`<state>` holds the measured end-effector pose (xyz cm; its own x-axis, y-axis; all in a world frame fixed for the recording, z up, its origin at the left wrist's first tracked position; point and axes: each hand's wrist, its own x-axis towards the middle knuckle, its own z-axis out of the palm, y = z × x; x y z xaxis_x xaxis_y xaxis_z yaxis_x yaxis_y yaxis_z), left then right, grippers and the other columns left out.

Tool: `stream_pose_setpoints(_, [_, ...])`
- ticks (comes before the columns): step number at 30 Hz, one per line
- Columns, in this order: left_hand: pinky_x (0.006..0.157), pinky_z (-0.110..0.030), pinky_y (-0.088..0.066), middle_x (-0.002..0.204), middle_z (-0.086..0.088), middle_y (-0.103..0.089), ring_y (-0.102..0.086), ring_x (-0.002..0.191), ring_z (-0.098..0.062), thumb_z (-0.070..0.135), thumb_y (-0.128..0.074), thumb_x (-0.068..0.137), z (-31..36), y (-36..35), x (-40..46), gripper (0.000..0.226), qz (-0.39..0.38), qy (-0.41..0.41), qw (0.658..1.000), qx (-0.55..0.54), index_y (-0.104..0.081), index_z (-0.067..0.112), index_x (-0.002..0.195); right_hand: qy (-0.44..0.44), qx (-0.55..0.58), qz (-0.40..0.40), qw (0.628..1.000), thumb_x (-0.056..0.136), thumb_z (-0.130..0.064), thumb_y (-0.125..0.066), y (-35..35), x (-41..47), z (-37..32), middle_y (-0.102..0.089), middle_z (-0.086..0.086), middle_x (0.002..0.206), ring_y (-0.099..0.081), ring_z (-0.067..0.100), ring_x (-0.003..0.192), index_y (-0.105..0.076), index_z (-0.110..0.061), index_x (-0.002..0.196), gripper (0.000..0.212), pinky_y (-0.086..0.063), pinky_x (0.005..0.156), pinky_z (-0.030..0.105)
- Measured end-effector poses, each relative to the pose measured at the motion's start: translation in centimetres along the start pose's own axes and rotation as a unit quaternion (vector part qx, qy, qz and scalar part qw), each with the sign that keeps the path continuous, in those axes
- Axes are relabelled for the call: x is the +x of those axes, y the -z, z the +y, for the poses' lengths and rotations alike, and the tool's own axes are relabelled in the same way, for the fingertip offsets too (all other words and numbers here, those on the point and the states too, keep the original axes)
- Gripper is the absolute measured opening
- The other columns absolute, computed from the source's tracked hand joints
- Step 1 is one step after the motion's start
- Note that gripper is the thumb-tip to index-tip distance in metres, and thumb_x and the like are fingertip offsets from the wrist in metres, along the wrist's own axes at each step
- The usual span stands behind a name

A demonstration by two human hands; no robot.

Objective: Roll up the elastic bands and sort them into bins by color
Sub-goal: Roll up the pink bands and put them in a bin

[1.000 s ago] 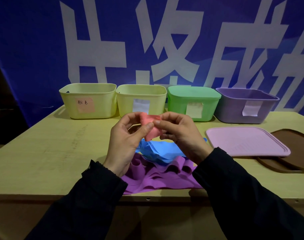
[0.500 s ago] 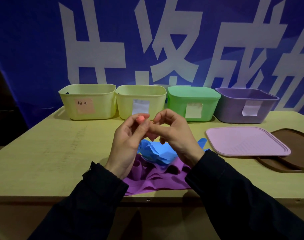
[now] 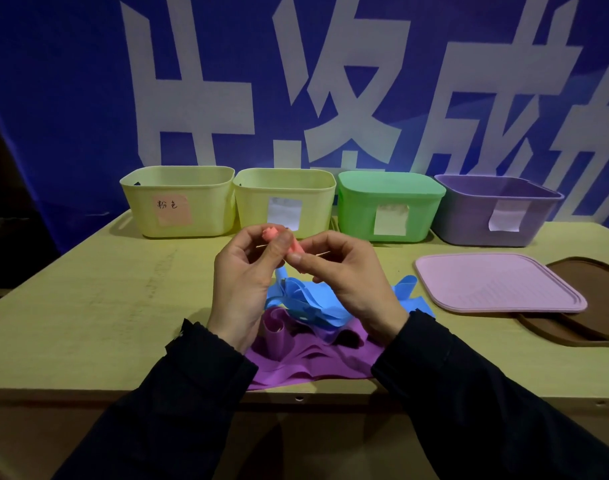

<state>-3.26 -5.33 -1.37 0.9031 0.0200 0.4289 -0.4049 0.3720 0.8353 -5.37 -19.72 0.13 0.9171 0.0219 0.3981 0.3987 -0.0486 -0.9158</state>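
A small pink band roll (image 3: 271, 233) is pinched between my left hand (image 3: 244, 282) and my right hand (image 3: 344, 278), held above the table. A thin tan rubber band stretches across the roll between the two hands. Below them lie loose blue bands (image 3: 313, 303) on top of purple bands (image 3: 296, 358). At the back stand two yellow bins (image 3: 178, 202) (image 3: 285, 199), a lidded green bin (image 3: 389, 206) and a purple bin (image 3: 497, 209), each with a paper label.
A pink lid (image 3: 497, 282) lies flat at the right, partly over a brown tray (image 3: 587, 306). The wooden table (image 3: 88, 306) ends at a front edge just below the purple bands. A blue banner with white characters hangs behind the bins.
The pink band went from a flat piece to a tight small roll between my fingers. A thin rubber band now stretches across it, and both hands shifted slightly.
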Motion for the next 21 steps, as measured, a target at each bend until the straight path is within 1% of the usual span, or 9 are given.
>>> stream_pose_setpoints(2, [0.087,-0.033,-0.056,0.086,0.000,-0.073,-0.068,0.086,-0.015,0.026,-0.075,0.082,0.2,-0.1,-0.1,0.024,-0.001,-0.007,1.000,0.014,-0.068,0.008,0.096,0.002,0.019,0.003,1.000,0.083,-0.006,-0.079,0.0,-0.2,-0.1,-0.071,0.001,0.073,-0.063,0.006,0.064,-0.073,-0.004,0.088,0.008,-0.047,0.062,0.014])
stream_pose_setpoints(4, [0.088,-0.034,-0.056,0.087,-0.002,-0.073,-0.069,0.088,-0.016,0.026,-0.075,0.084,0.2,0.0,-0.1,0.025,-0.005,-0.011,1.000,0.029,-0.068,0.007,0.099,-0.014,0.041,-0.002,0.999,0.084,-0.005,-0.078,0.2,-0.3,-0.1,-0.070,0.003,0.074,-0.062,0.008,0.067,-0.072,-0.002,0.090,0.009,-0.048,0.065,0.016])
stream_pose_setpoints(7, [0.085,-0.028,-0.055,0.091,-0.005,-0.074,-0.070,0.089,-0.015,0.025,-0.075,0.084,0.2,0.0,-0.2,0.026,-0.014,-0.016,0.999,0.039,-0.070,0.006,0.101,-0.064,0.076,-0.015,0.995,0.079,-0.013,-0.082,0.6,-0.3,-0.3,-0.070,0.006,0.081,-0.062,0.014,0.077,-0.073,-0.015,0.082,0.009,-0.046,0.074,0.025])
stream_pose_setpoints(9, [0.085,-0.029,-0.055,0.090,-0.003,-0.075,-0.070,0.088,-0.015,0.025,-0.075,0.082,0.3,0.0,-0.1,0.026,-0.017,-0.011,0.999,0.038,-0.071,0.009,0.102,-0.104,0.131,-0.027,0.986,0.073,-0.018,-0.082,0.6,-0.2,-0.3,-0.071,0.006,0.084,-0.063,0.015,0.083,-0.072,-0.017,0.078,0.011,-0.046,0.078,0.027])
stream_pose_setpoints(11, [0.087,-0.030,-0.055,0.091,-0.001,-0.075,-0.070,0.089,-0.016,0.026,-0.074,0.083,0.3,0.1,0.0,0.025,-0.032,0.000,0.999,0.034,-0.073,0.014,0.104,-0.132,0.171,-0.033,0.976,0.072,-0.021,-0.079,0.5,-0.3,-0.4,-0.071,0.002,0.085,-0.066,0.011,0.085,-0.071,-0.019,0.077,0.009,-0.048,0.078,0.027])
stream_pose_setpoints(13, [0.089,-0.030,-0.055,0.095,-0.002,-0.075,-0.070,0.095,-0.018,0.025,-0.071,0.086,0.2,0.3,0.1,0.025,-0.046,0.005,0.998,0.038,-0.072,0.018,0.110,-0.143,0.180,-0.029,0.973,0.076,-0.019,-0.078,0.2,-0.4,-0.4,-0.072,0.001,0.088,-0.066,0.010,0.088,-0.070,-0.021,0.076,0.008,-0.051,0.074,0.026])
stream_pose_setpoints(16, [0.093,-0.032,-0.054,0.099,-0.005,-0.075,-0.070,0.101,-0.021,0.023,-0.067,0.090,0.1,0.8,0.2,0.025,-0.054,0.006,0.998,0.040,-0.070,0.019,0.114,-0.130,0.152,-0.002,0.980,0.084,-0.016,-0.077,-0.5,-0.4,-0.1,-0.071,0.003,0.091,-0.065,0.011,0.087,-0.068,-0.019,0.081,0.010,-0.051,0.067,0.022])
stream_pose_setpoints(18, [0.093,-0.033,-0.053,0.100,-0.007,-0.075,-0.070,0.100,-0.021,0.017,-0.064,0.094,0.0,1.0,0.3,0.020,-0.061,0.005,0.997,0.045,-0.069,0.017,0.114,-0.111,0.144,0.020,0.983,0.085,-0.014,-0.077,-0.9,-0.5,0.0,-0.071,0.004,0.091,-0.064,0.012,0.086,-0.067,-0.018,0.085,0.011,-0.050,0.065,0.022])
stream_pose_setpoints(21, [0.092,-0.031,-0.053,0.099,-0.004,-0.074,-0.069,0.098,-0.018,0.010,-0.060,0.099,0.1,1.4,0.5,0.021,-0.064,0.006,0.997,0.048,-0.069,0.014,0.117,-0.088,0.148,0.040,0.984,0.083,-0.010,-0.079,-1.1,-0.4,-0.2,-0.072,0.003,0.086,-0.065,0.013,0.083,-0.062,-0.018,0.103,0.027,-0.050,0.064,0.023])
